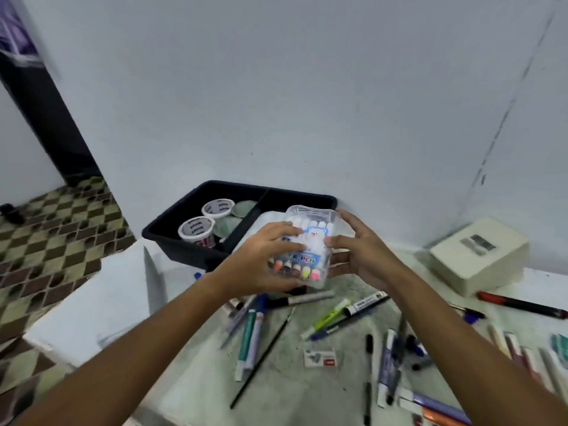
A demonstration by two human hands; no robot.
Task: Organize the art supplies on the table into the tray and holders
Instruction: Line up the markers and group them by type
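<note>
Grey-green bench (307, 395) nearest: loose markers (250, 339), thin brush (264, 355), eraser (320, 358) scattered. Above them, clear pen case (302, 247) held in air between both hands. Left hand (261, 259) fingers curled over case front; right hand (359, 250) fingers wrapped round far side. Beyond: black tray (172, 235), two white tubs (196, 230) in left compartment. Step: transferring case to tray. Next move likely needs lowering case flat into right compartment, then release.

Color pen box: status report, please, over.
Left hand and right hand both grip color pen box, above table. Black tray just behind. Nothing blocks it.
</note>
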